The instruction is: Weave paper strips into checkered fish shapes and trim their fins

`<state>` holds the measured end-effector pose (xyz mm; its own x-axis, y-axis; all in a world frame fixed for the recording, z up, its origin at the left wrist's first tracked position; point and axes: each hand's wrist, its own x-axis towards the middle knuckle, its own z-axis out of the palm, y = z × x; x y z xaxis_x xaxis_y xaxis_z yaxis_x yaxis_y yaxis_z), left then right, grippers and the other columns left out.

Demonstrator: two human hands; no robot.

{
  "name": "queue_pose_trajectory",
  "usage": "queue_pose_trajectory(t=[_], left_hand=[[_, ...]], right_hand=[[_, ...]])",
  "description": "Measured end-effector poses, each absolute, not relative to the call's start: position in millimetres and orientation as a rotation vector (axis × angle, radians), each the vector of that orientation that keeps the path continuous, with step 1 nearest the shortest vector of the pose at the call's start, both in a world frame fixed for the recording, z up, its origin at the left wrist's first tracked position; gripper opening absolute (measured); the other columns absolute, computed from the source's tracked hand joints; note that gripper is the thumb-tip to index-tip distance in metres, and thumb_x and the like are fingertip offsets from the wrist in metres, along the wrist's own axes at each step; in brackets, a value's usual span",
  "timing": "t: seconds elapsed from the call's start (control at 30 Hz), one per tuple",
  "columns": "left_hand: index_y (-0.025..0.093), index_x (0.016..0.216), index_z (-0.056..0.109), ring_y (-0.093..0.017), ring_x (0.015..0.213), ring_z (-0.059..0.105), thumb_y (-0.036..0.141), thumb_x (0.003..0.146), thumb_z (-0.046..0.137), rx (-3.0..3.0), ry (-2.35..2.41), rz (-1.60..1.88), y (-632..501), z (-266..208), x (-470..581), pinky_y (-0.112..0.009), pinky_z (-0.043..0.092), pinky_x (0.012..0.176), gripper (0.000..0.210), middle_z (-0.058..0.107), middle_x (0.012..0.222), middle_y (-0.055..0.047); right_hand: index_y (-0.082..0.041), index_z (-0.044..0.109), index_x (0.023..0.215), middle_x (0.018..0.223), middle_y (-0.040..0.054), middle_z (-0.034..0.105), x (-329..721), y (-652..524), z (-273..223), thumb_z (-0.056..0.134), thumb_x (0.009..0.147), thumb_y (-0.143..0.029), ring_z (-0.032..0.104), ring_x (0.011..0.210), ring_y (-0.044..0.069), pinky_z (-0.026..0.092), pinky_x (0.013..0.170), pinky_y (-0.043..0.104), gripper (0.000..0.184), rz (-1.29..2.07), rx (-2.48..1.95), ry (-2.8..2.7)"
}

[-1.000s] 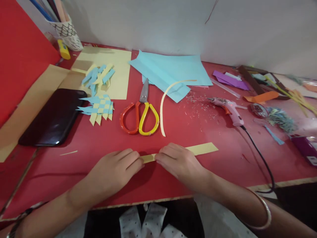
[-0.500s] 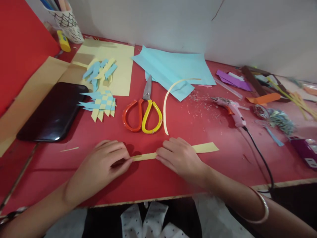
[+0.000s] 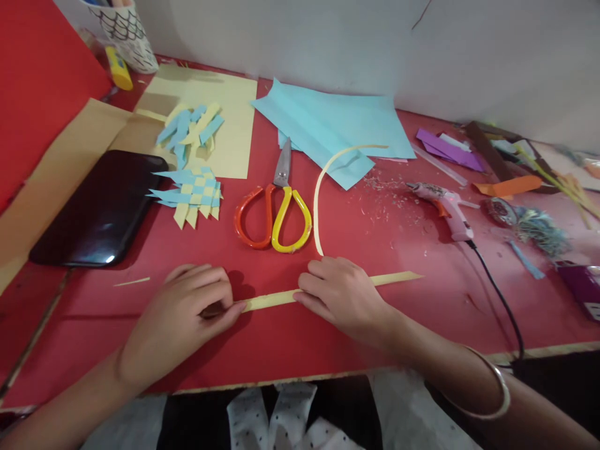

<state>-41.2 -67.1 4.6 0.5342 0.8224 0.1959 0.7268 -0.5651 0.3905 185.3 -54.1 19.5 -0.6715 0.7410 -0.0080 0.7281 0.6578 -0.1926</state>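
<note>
A narrow yellow paper strip (image 3: 269, 300) stretches between my two hands, low over the red tabletop. My left hand (image 3: 199, 300) pinches its left end between thumb and fingers. Farther along, my right hand (image 3: 340, 297) grips the strip, and the tail runs out past it to the right. Just beyond the hands lie scissors (image 3: 284, 212) with one red and one yellow handle, blades pointing away. Beside them a thin, curved cream strip (image 3: 316, 212) arcs onto blue paper (image 3: 337, 119). A woven blue-and-yellow paper piece (image 3: 197, 194) rests at the left.
A black phone-like slab (image 3: 98, 209) lies at the left, near blue and yellow paper scraps (image 3: 192, 128) on a yellow sheet (image 3: 234, 137). At the right sits a pink glue gun (image 3: 443, 206) with its black cord (image 3: 499, 300). A patterned cup (image 3: 129, 37) stands at the back.
My left hand has slid slightly left along the strip, so a little more of it shows between the hands. The strip's right tail now looks narrower, seen more edge-on or folded.
</note>
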Motion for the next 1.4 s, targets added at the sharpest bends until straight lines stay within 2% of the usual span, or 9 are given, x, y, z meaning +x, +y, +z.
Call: queue_pose_trajectory(t=[0.47, 0.8, 1.23, 1.4], left_hand=[[0.019, 0.050, 0.037, -0.011, 0.049, 0.042, 0.035, 0.084, 0.038, 2.551, 1.382, 0.506, -70.7, 4.3, -44.2, -0.026, 0.032, 0.051, 0.038, 0.044, 0.050, 0.003], [0.020, 0.060, 0.047, -0.013, 0.060, 0.051, 0.034, 0.085, 0.041, 2.536, 1.463, 0.523, -79.1, -4.3, -59.3, -0.029, 0.036, 0.058, 0.029, 0.055, 0.064, 0.001], [0.021, 0.066, 0.051, -0.013, 0.060, 0.053, 0.034, 0.083, 0.043, 2.570, 1.466, 0.557, -82.7, -10.4, -66.6, -0.028, 0.038, 0.057, 0.023, 0.056, 0.065, 0.001], [0.020, 0.061, 0.048, -0.014, 0.057, 0.051, 0.036, 0.084, 0.041, 2.541, 1.531, 0.489, -83.5, -7.1, -64.4, -0.030, 0.037, 0.057, 0.029, 0.053, 0.059, 0.000]], right_hand=[[-0.017, 0.054, 0.064, 0.062, -0.0003, 0.054, 185.0, -51.3, 17.9, 0.040, 0.086, -0.029, 0.041, 0.053, 0.010, 0.020, 0.050, 0.025, 0.029, 0.260, -1.241, -2.809], [-0.017, 0.054, 0.062, 0.060, -0.0007, 0.053, 185.4, -51.5, 17.6, 0.041, 0.086, -0.027, 0.040, 0.052, 0.010, 0.020, 0.049, 0.024, 0.029, 0.258, -1.233, -2.798], [-0.016, 0.053, 0.065, 0.063, 0.0001, 0.053, 184.8, -52.3, 18.6, 0.042, 0.086, -0.028, 0.041, 0.054, 0.010, 0.021, 0.051, 0.024, 0.026, 0.252, -1.243, -2.826], [-0.016, 0.054, 0.065, 0.062, 0.0002, 0.054, 184.0, -52.3, 19.3, 0.042, 0.085, -0.027, 0.041, 0.054, 0.010, 0.021, 0.051, 0.025, 0.026, 0.232, -1.243, -2.823]])
